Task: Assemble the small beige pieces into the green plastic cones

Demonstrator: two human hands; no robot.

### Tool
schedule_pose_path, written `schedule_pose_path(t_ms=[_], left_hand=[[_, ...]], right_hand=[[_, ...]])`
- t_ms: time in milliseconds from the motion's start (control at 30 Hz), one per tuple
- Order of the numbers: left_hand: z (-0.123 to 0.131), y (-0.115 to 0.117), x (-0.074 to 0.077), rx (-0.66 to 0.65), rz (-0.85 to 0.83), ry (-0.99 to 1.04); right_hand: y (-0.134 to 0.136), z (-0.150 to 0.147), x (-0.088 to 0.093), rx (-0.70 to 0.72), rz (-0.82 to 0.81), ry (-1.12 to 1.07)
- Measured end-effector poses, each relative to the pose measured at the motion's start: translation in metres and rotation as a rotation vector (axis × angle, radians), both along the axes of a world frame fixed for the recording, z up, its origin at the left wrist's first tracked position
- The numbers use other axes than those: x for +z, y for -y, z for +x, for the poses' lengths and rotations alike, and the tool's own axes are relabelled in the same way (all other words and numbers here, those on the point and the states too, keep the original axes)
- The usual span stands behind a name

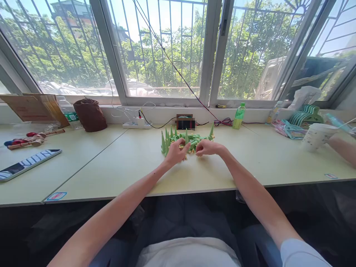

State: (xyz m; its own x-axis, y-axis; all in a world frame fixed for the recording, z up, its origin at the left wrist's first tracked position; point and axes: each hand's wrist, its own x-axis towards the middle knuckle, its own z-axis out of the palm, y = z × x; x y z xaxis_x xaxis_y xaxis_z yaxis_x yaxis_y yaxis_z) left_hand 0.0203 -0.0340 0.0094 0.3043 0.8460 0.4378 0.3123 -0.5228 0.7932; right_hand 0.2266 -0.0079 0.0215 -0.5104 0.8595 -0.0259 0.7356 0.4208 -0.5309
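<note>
Green cones (163,142) stand upright in a group on the pale table (111,174), just left of my hands. More green pieces (196,138) lie in a pile behind my hands, with small orange-yellow bits among them. My left hand (177,152) has its thumb and fingers around the lower part of an upright green cone (187,135). Just to the right, my right hand (207,147) is closed low over the table at the pile's front edge; whatever its fingertips hold is too small to make out. Another cone (211,130) stands behind my right hand.
A small dark device (185,122) and a power strip (136,125) sit by the window wall. A green bottle (239,116) and a white cup (318,137) stand to the right, near another person's arm (343,146). At left are a phone (27,164) and brown pouch (90,115).
</note>
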Motion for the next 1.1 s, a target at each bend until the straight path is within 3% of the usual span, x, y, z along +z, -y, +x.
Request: schedule_pose_path(t_ms=[200, 333, 667, 1100], left_hand=[[0.0, -0.005, 0.0, 0.079, 0.069, -0.002], [-0.001, -0.012, -0.002, 0.113, 0.123, 0.013], [-0.004, -0.014, -0.003, 0.03, -0.145, 0.27], [-0.004, -0.016, -0.001, 0.035, -0.128, 0.339]], right_hand=[[-0.002, -0.002, 0.0, -0.134, 0.293, -0.299], [-0.003, -0.003, 0.0, -0.165, 0.381, -0.49], [-0.001, -0.018, -0.004, -0.089, 0.32, -0.674], [0.003, -0.03, -0.011, -0.021, 0.332, -0.688]])
